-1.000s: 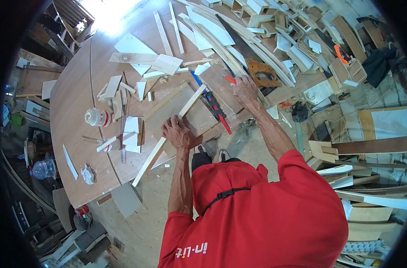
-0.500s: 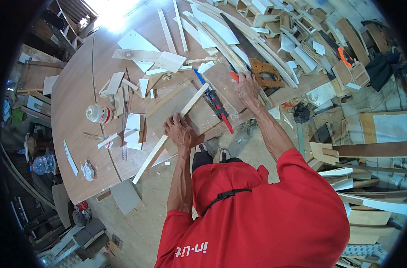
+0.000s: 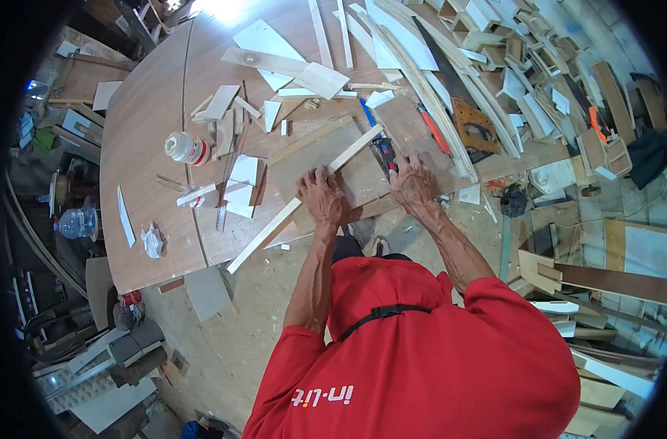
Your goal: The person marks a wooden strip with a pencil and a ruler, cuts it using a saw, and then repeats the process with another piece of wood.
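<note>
Left grip (image 3: 320, 194): curled over wooden strip (image 3: 268, 234), seemingly steadying it
Right grip (image 3: 415, 183): at the black-and-blue tool (image 3: 383, 150); can't tell if closed
Handsaw (image 3: 461, 115): beyond right grip

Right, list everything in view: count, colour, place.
work table: 1, brown, centre to upper left
long strip: 1, pale, under the left hand
long slim tool: 1, black and red, at the right hand
red tool: 1, red, beside the saw
handsaw: 1, brown handle, dark blade, table's right side
jar: 1, white and red, table's left half
crumpled plastic: 1, whitish, table's lower left
bottle: 1, clear, left of table
offcuts: many, white and wood-toned, across table
dark cloth: 1, right edge
shirt: 1, red, lower centre
left hand: 1, on the strip
right hand: 1, at table's near edge
</note>
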Motion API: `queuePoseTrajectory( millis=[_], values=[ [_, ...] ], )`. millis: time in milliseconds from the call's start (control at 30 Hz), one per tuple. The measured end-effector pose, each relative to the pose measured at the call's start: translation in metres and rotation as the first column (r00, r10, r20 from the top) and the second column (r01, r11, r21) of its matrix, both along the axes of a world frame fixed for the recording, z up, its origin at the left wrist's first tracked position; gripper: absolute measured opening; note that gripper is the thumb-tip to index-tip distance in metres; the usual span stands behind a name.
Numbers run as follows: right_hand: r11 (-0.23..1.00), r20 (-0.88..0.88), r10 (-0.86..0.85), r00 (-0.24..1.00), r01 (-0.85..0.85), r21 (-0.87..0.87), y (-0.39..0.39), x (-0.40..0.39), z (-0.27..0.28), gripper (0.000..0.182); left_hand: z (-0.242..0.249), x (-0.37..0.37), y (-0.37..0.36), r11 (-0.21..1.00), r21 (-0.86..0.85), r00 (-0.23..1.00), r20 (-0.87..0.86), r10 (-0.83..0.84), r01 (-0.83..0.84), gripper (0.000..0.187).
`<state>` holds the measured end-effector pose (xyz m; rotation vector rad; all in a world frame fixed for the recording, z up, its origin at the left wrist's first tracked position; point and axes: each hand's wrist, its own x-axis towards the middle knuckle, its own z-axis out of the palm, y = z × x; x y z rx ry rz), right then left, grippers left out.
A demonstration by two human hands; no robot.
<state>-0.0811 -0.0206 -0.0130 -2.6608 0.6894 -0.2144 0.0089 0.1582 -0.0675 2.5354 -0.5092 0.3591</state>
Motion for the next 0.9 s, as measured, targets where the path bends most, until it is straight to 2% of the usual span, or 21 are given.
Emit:
queuePoseTrajectory(
  millis=[100,200,267,400,467,567,600,633,667,700,733,800,867,900],
  values=[
    [0.999,-0.053,-0.007,0.999,0.008,0.035,0.001,-0.002,0.001,0.028,0.002,-0.003,-0.004,1.000,-0.007,1.000,-0.023,0.002,-0.002,0.023],
    [0.995,0.028,0.012,1.000,-0.015,0.103,0.008,-0.002,-0.002,0.026,0.006,-0.001,0.000,1.000,0.008,0.999,-0.043,-0.001,0.002,0.026],
    [0.987,0.265,0.124,0.956,-0.147,0.070,0.014,-0.001,0.001,0.026,0.007,-0.001,0.001,1.000,0.021,0.999,-0.043,0.018,-0.017,0.027],
    [0.958,0.302,0.284,0.910,-0.279,-0.059,0.036,0.014,0.015,0.034,0.016,0.001,0.013,0.999,0.039,1.000,0.015,-0.004,0.004,0.032],
    [0.958,0.303,0.283,0.910,-0.281,-0.051,0.041,0.019,0.015,0.036,0.026,0.000,0.023,0.998,0.037,0.996,0.069,-0.050,0.047,0.039],
    [0.956,0.315,0.289,0.904,-0.288,-0.051,0.044,0.019,0.011,0.041,0.033,0.018,0.087,0.996,-0.038,0.963,0.255,0.085,-0.078,0.046],
    [0.955,0.335,0.294,0.895,-0.292,-0.057,0.044,0.019,0.009,0.044,0.028,0.028,0.115,0.977,-0.131,0.934,0.297,0.198,-0.166,0.045],
    [0.953,0.338,0.298,0.893,-0.297,-0.056,0.044,0.019,0.007,0.044,0.030,0.036,0.138,0.943,-0.096,0.893,0.304,0.332,-0.318,0.047],
    [0.953,0.319,0.297,0.900,-0.300,-0.041,0.046,0.018,0.004,0.044,0.039,0.040,0.154,0.878,-0.074,0.858,0.190,0.477,-0.472,0.046],
    [0.954,0.301,0.293,0.907,-0.300,-0.025,0.047,0.018,0.002,0.045,0.041,0.045,0.170,0.816,0.029,0.812,0.124,0.570,-0.578,0.049],
    [0.953,0.304,0.295,0.906,-0.302,-0.026,0.048,0.017,0.003,0.045,0.037,0.055,0.190,0.815,0.027,0.810,0.127,0.572,-0.579,0.049],
    [0.947,0.296,0.292,0.910,-0.318,0.044,0.051,0.017,0.004,0.042,0.026,0.069,0.219,0.812,0.080,0.806,-0.100,0.584,-0.578,0.053],
    [0.947,0.322,0.298,0.899,-0.321,0.019,0.057,0.018,0.004,0.040,0.024,0.069,0.227,0.806,0.109,0.797,-0.118,0.592,-0.582,0.054],
    [0.951,0.340,0.296,0.893,-0.310,-0.013,0.056,0.018,0.005,0.039,0.021,0.070,0.233,0.798,0.193,0.794,-0.116,0.596,-0.571,0.055]
  ],
)
